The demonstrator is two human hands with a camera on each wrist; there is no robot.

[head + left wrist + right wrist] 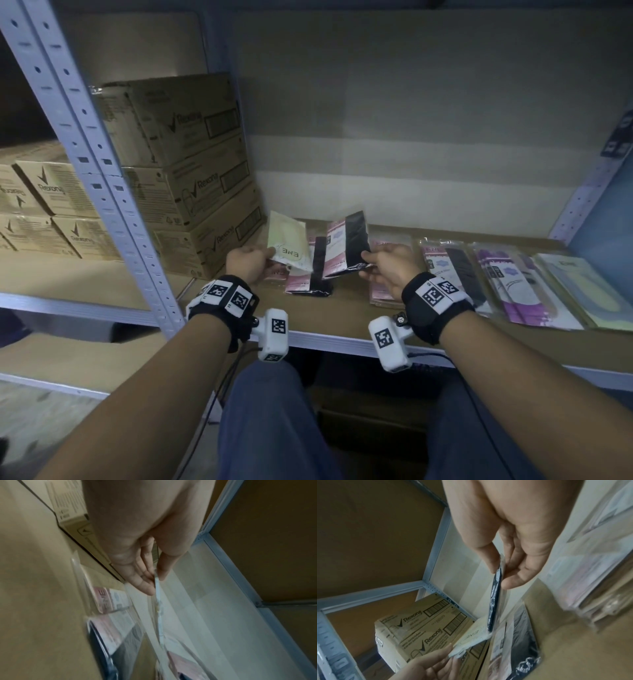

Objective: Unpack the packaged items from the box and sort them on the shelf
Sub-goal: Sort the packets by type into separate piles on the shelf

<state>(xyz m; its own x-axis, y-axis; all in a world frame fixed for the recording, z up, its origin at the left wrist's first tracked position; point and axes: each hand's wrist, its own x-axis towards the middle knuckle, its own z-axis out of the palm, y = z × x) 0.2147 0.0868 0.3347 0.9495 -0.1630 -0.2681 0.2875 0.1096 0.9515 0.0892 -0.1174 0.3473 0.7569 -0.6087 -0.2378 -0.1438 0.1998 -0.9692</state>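
My left hand (251, 265) pinches the lower corner of a cream packet (287, 245) marked ENE, held tilted above the shelf (342, 315). The left wrist view shows that packet edge-on (158, 615) between thumb and fingers (142, 580). My right hand (383, 265) pinches a pink-and-black packet (347, 245), also raised; it appears edge-on (494, 597) in the right wrist view, with the cream packet (471, 637) and the left hand (429, 661) below it. Another pink-and-black packet (313, 270) lies flat on the shelf under both.
Rows of packets lie along the shelf to the right: pink (387, 281), black (455, 270), purple (524, 291), cream (582, 291). Stacked Rexona cartons (191, 171) stand at the shelf's left end behind a grey upright (102, 171). My knees are below the shelf edge.
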